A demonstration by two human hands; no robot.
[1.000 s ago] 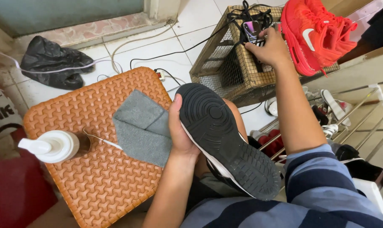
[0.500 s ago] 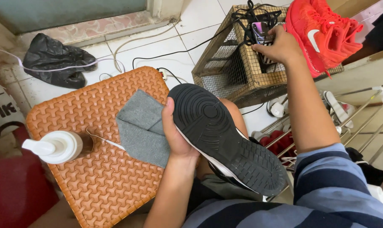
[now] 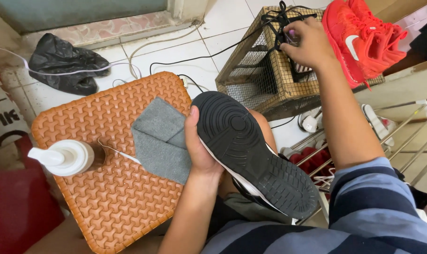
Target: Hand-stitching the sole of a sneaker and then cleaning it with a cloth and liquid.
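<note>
Shoe (image 3: 256,150): black, sole up, over the lap beside the stool (image 3: 105,188); left hand (image 3: 199,146) wrapped round its edge; likely light, sole stiff and grippy with ringed and ribbed tread; best held by the midsole rim. Right hand (image 3: 307,44): reaching into the basket (image 3: 265,80), fingers curled on something small, not identifiable. Stool: orange, woven-pattern plastic, rigid; bears a soft grey cloth (image 3: 161,141) and a white pump bottle (image 3: 65,157). Red shoes (image 3: 364,37): mesh-like, on the basket.
</note>
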